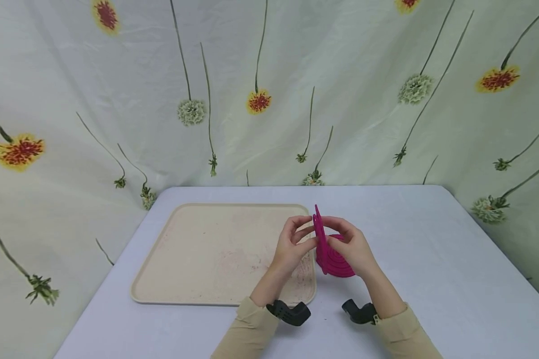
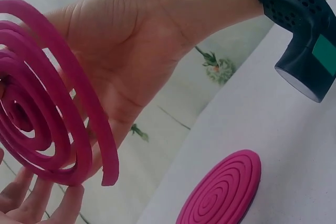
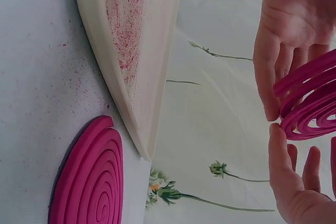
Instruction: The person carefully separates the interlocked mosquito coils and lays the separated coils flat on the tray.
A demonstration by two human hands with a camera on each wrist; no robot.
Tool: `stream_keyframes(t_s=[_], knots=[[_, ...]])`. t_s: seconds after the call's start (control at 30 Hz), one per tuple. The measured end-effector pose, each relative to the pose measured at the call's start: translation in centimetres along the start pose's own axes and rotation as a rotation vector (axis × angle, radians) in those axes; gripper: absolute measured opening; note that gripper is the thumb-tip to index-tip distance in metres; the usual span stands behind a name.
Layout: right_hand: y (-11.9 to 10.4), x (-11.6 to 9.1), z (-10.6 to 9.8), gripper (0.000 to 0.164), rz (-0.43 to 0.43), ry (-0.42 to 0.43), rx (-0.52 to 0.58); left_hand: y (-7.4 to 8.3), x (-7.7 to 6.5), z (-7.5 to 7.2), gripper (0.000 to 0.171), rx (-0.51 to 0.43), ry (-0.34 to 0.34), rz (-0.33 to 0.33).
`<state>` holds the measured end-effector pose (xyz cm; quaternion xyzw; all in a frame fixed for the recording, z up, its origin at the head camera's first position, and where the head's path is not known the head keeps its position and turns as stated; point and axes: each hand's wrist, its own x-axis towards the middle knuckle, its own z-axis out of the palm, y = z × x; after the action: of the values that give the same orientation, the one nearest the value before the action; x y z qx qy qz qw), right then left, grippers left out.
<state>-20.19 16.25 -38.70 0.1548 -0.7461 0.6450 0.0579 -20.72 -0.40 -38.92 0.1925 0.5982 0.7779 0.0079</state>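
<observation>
A magenta mosquito coil (image 1: pixel 320 242) is held upright, edge-on in the head view, between both hands. My left hand (image 1: pixel 292 244) pinches it from the left with thumb and fingers. From the other side my right hand (image 1: pixel 351 248) holds its rim, fingertips facing those of the left. Seen in the left wrist view, the turns of the held coil (image 2: pixel 79 124) are spread apart, with the outer end hanging loose. Below the hands, a stack of magenta coils (image 1: pixel 341 264) lies flat on the table, its spiral tightly wound in the right wrist view.
A beige tray (image 1: pixel 197 294) lies left of the stack, with reddish crumbs on its right part. The table (image 1: pixel 431 259) has a white cover. A flower-printed cloth (image 1: pixel 364 75) hangs behind it. Each wrist wears a black camera (image 1: pixel 292 314).
</observation>
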Motion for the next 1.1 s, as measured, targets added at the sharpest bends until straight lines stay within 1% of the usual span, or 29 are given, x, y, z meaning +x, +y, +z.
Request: stream_keyframes(t_s=[0.07, 0.17, 0.27, 0.37, 0.6, 0.7, 0.87, 0.97, 1.1], knots=[[0.0, 0.0, 0.0, 0.047, -0.014, -0.008, 0.004, -0.1, 0.0, 0.0, 0.045, 0.037, 0.003, 0.022], [0.0, 0.0, 0.0, 0.051, -0.041, -0.020, 0.026, -0.2, 0.0, 0.0, 0.046, 0.082, 0.027, 0.057], [0.1, 0.1, 0.0, 0.053, -0.068, -0.034, 0.055, -0.3, 0.1, 0.0, 0.046, 0.091, 0.058, 0.080], [0.2, 0.1, 0.0, 0.054, -0.074, -0.041, 0.069, -0.2, 0.2, -0.1, 0.046, 0.095, 0.089, 0.085], [0.2, 0.1, -0.4, 0.062, -0.032, -0.040, 0.016, 0.3, 0.2, -0.4, 0.047, 0.147, 0.124, 0.066], [0.1, 0.1, -0.8, 0.066, -0.001, -0.045, 0.014, 0.5, 0.3, -0.7, 0.049, 0.176, 0.139, 0.037], [-0.3, 0.1, -1.4, 0.073, 0.042, -0.028, 0.022, 1.0, 0.4, -1.4, 0.051, 0.275, 0.162, -0.026], [-0.5, 0.0, -1.6, 0.074, 0.068, -0.021, 0.002, 1.2, 0.4, -2.1, 0.048, 0.325, 0.169, -0.032], [-0.6, -0.1, -1.7, 0.070, 0.113, -0.017, -0.017, 1.4, 0.5, -2.8, 0.040, 0.368, 0.200, -0.025]])
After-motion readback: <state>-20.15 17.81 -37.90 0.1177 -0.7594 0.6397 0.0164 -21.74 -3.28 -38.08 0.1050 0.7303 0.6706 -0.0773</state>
